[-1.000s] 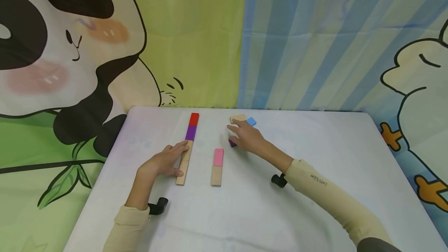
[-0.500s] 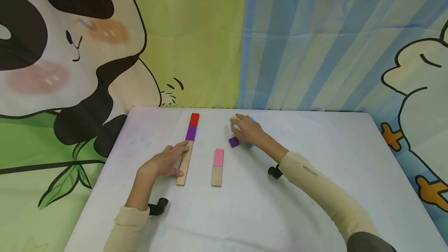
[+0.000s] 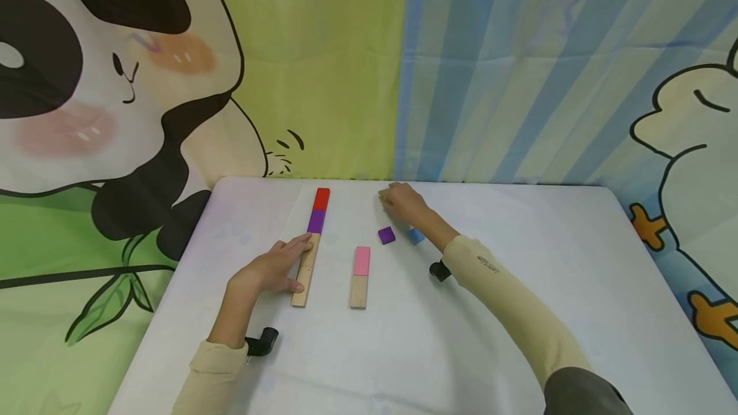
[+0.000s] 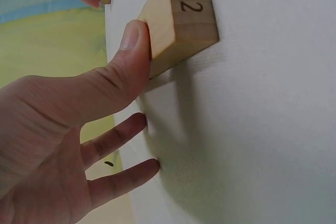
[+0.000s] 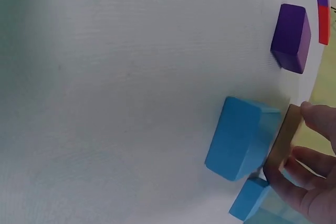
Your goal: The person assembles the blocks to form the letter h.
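One tan block was pinched by its ends in the right hand, near the far edge of the table and just beside a blue block. Apparently wood, it would likely handle light, stiff and hardly fragile, perhaps a little slick; the ends looked the best hold. The left hand, fingers loosely extended, touched the row with thumb and a finger. No container showed.
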Available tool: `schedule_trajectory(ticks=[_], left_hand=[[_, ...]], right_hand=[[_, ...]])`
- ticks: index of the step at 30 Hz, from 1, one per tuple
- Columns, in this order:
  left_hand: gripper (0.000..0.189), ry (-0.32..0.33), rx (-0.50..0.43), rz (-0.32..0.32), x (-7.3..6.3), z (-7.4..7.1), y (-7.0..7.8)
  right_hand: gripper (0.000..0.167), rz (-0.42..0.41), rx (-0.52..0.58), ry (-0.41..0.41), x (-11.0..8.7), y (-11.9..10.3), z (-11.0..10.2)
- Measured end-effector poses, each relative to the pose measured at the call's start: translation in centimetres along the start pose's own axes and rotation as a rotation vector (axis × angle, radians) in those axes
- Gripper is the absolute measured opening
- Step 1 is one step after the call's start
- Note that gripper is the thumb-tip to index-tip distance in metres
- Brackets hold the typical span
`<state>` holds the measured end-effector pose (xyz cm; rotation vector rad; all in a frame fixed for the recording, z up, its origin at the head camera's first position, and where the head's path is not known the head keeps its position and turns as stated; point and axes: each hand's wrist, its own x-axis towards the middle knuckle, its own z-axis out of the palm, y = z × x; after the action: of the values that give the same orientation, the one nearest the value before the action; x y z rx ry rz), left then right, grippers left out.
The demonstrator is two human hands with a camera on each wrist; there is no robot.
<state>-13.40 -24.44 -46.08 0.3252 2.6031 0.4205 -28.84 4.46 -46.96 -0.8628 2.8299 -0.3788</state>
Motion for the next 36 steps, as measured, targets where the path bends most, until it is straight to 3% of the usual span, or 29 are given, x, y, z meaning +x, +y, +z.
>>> schedule_trajectory(ticks=[6, 18, 24, 29, 36], left_hand=[[0.096, 0.006, 0.006, -0.001, 0.1, 0.1, 0.1], [0.095, 0.007, -0.003, 0.001, 0.0, 0.1, 0.0], [0.095, 0.002, -0.007, 0.0, 0.1, 0.1, 0.1], [0.095, -0.004, -0.007, -0.003, 0.1, 0.0, 0.1], [0.094, 0.002, -0.001, 0.004, 0.1, -0.1, 0.0]], right_hand=[[0.01, -0.019, -0.064, 0.017, 0.4, 0.6, 0.4], [0.015, 0.022, -0.013, 0.038, 0.3, 0.7, 0.8], [0.031, 0.022, 0.07, 0.043, 0.2, 0.6, 1.2], [0.039, -0.043, 0.117, 0.025, 0.4, -1.0, 1.6], [0.037, -0.148, 0.106, -0.028, 0.8, -5.3, 1.7]])
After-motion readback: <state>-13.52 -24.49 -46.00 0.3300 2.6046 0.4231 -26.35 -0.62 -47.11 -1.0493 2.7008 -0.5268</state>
